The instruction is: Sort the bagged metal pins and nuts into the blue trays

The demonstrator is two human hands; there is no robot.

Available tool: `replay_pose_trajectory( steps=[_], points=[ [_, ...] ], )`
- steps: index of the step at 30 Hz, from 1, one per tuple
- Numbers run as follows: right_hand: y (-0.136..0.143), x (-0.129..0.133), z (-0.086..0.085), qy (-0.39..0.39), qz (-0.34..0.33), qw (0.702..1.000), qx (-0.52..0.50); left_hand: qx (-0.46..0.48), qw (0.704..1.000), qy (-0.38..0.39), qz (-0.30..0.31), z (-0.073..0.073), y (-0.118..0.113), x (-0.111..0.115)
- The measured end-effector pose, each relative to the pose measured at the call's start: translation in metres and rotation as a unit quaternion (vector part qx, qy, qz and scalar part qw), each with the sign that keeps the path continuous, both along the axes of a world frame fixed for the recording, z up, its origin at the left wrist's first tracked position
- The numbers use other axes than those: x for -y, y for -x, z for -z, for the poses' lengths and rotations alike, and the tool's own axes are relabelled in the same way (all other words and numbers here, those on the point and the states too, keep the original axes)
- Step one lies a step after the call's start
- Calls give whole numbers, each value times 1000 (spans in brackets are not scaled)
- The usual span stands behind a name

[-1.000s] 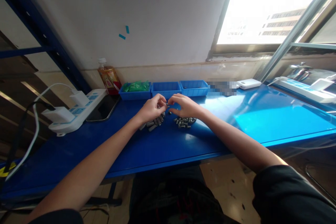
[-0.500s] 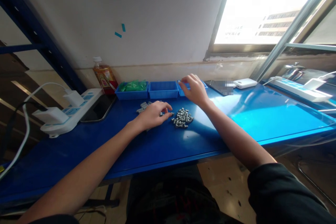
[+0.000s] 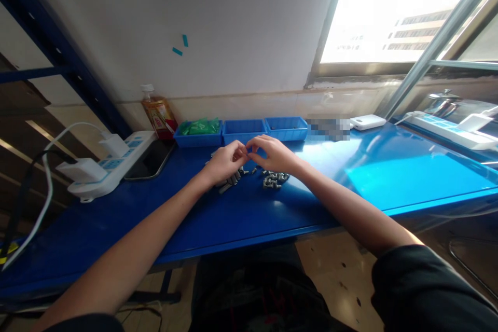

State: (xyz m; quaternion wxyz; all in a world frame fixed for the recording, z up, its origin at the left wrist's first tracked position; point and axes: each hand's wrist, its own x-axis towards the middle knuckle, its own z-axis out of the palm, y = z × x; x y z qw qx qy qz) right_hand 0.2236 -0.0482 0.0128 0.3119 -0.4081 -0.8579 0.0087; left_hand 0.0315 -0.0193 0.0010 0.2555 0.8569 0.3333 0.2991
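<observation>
My left hand [image 3: 226,161] and my right hand [image 3: 273,153] meet fingertip to fingertip above the blue table, just in front of the trays. Both are closed in a pinch; whatever small thing is between the fingers is hidden. Beneath and beside my left hand lies a heap of grey metal pieces [image 3: 231,181], partly covered by it. A pile of short silver bolts [image 3: 275,180] sits below my right hand. One or two loose bolts [image 3: 254,170] lie between the two heaps.
Three blue trays stand along the wall: the left tray [image 3: 197,140] holds green plastic bags, then a middle tray [image 3: 244,139] and a right tray [image 3: 288,135] with small dark bits. A phone [image 3: 150,161], power strip [image 3: 116,166] and drink bottle [image 3: 158,116] are left; a white box [image 3: 368,122] is right.
My right hand has come from over the right tray down and left to meet my left hand. My left hand has lifted slightly from the metal pieces, its fingers now pinched.
</observation>
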Motion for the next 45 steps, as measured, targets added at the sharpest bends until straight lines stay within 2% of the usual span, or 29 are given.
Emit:
replay_pose_trajectory(
  steps=[2, 5, 8, 11, 14, 16, 18, 20, 22, 26, 28, 30, 33, 38, 45],
  points=[
    [5, 1, 4, -2, -19, 1000, -7, 50, 998, 24, -22, 0, 4, -5],
    [7, 0, 9, -14, -8, 1000, -25, 88, 994, 57, -24, 1, 4, -8],
    [9, -1, 11, -24, -2, 999, -33, 90, 993, 75, -19, 3, 1, -8],
    [5, -4, 4, -38, 29, 999, -23, 68, 995, 68, -22, 3, -1, -7],
    [-16, -14, -6, -80, 159, 984, -30, 21, 999, 39, -24, -3, 3, -2],
    [-38, -22, -11, -96, 280, 954, -55, -50, 999, -5, -11, -9, 6, 4],
    [-59, -29, -12, -78, 371, 922, -71, -174, 982, -76, 3, -14, 7, 11],
    [-70, -32, -10, -42, 402, 912, -68, -278, 951, -136, 6, -18, 6, 17],
    [-68, -29, -6, -18, 372, 926, -56, -309, 938, -157, 1, -20, 4, 20],
    [-32, -15, -2, 12, 195, 981, -8, -320, 932, -169, -5, -20, 2, 19],
    [-13, -7, 0, 36, 119, 992, 23, -327, 930, -170, -5, -20, 4, 16],
    [0, -2, 2, 54, 76, 995, 46, -332, 928, -170, 0, -21, 6, 14],
    [7, 1, 5, 70, 57, 994, 60, -338, 925, -175, 6, -23, 7, 15],
    [5, -3, 11, 87, 64, 992, 58, -338, 922, -187, 18, -23, 4, 21],
    [10, -5, 19, 99, 48, 993, 42, -308, 939, -155, 16, -14, 2, 15]
  ],
)
